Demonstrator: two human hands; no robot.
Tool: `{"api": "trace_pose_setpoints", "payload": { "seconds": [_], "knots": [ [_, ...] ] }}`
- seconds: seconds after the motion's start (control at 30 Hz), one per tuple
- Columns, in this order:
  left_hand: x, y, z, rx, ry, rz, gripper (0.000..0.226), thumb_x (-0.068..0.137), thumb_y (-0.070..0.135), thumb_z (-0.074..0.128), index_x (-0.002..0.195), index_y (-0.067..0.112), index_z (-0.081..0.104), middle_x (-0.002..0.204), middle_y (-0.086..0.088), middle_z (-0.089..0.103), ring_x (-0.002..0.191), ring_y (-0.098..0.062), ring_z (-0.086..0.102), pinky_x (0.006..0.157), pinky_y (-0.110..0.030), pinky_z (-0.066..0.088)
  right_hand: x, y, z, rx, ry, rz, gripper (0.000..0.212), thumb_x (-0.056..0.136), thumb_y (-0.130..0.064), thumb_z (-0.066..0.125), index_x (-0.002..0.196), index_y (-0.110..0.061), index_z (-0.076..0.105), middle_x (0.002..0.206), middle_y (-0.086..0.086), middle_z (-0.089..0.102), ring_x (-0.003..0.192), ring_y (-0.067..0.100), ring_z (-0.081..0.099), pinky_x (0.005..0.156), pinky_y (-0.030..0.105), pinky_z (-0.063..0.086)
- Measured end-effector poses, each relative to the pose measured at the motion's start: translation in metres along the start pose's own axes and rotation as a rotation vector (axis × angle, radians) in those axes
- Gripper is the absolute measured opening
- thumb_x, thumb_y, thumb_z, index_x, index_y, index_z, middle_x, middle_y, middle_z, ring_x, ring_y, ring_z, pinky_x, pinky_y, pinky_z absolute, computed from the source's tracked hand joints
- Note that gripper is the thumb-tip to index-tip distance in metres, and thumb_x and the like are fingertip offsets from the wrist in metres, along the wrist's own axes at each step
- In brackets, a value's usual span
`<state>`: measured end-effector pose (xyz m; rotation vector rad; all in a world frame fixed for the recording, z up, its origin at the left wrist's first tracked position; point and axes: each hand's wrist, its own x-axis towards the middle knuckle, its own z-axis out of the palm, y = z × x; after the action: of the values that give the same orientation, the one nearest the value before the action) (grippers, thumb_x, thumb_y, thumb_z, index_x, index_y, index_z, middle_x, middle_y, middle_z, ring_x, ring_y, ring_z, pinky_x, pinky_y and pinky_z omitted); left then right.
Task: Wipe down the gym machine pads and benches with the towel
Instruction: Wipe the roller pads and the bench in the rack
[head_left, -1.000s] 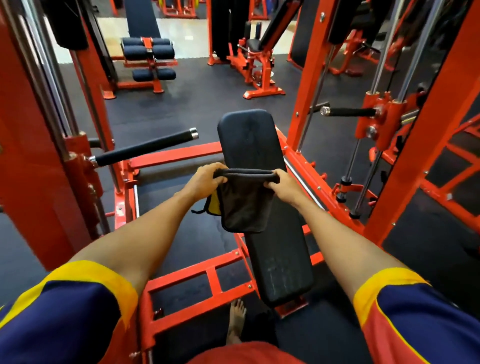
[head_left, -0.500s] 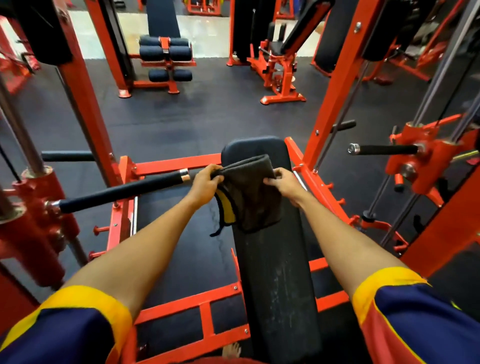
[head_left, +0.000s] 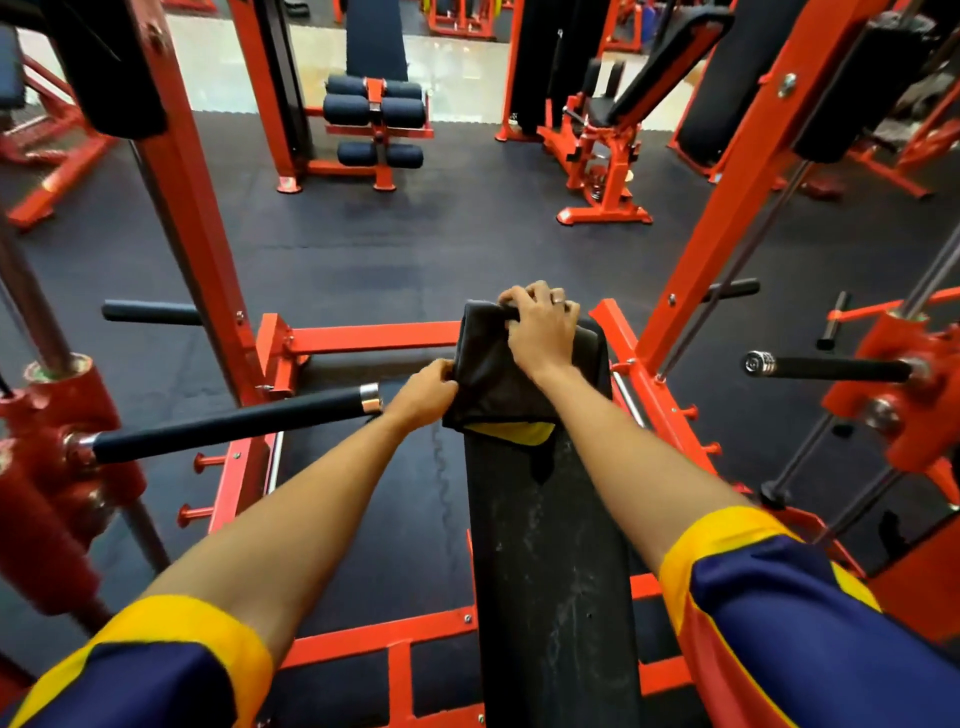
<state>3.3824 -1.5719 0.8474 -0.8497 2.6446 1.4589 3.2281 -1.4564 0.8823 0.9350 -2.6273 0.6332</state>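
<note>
A long black bench pad (head_left: 556, 561) runs away from me inside an orange frame; its surface shows pale smears. A dark grey towel (head_left: 488, 374) with a yellow underside lies spread over the pad's far end. My right hand (head_left: 540, 332) lies on top of the towel at the far end, its fingers curled over the towel's far edge. At the pad's left side, my left hand (head_left: 423, 395) pinches the towel's left edge.
A black-gripped bar (head_left: 234, 423) juts in from the left, its chrome tip beside my left hand. Another bar (head_left: 826, 368) sticks out at the right. Orange uprights (head_left: 192, 208) flank the bench. More machines with roller pads (head_left: 374, 109) stand across the black rubber floor.
The towel went from hanging between both hands above the pad to lying on the pad's far end. My right hand moved forward on top of it; my left shifted to its left edge.
</note>
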Motion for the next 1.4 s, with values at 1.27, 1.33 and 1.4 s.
{"api": "trace_pose_setpoints", "payload": {
  "seconds": [1.27,1.33,1.4],
  "knots": [
    [0.085,0.014,0.02,-0.535,0.226,0.025,0.038,0.096,0.039,0.047,0.118,0.028,0.075,0.121,0.004,0.073,0.116,-0.015,0.065,0.109,-0.04,0.047,0.039,0.1,0.035,-0.06,0.125,-0.079,0.048,0.085,-0.069,0.05,0.095,-0.024,0.065,0.095,0.002,0.069,0.093,0.033,0.066,0.087,0.045,0.046],
    [0.083,0.023,0.023,-0.514,0.219,0.044,0.034,0.104,0.032,0.042,0.124,0.026,0.07,0.126,0.002,0.069,0.118,-0.015,0.062,0.103,-0.03,0.045,0.038,0.089,0.037,-0.053,0.176,0.079,0.044,0.083,-0.064,0.05,0.089,-0.023,0.064,0.093,0.003,0.069,0.094,0.034,0.066,0.089,0.047,0.045],
    [0.085,0.026,0.027,-0.522,0.212,0.036,0.037,0.107,0.029,0.039,0.129,0.023,0.067,0.13,0.0,0.067,0.119,-0.014,0.061,0.101,-0.025,0.044,0.034,0.058,0.047,-0.028,0.2,0.174,0.041,0.08,-0.059,0.053,0.089,-0.021,0.067,0.095,0.004,0.07,0.098,0.034,0.065,0.101,0.051,0.04]
  ]
}}
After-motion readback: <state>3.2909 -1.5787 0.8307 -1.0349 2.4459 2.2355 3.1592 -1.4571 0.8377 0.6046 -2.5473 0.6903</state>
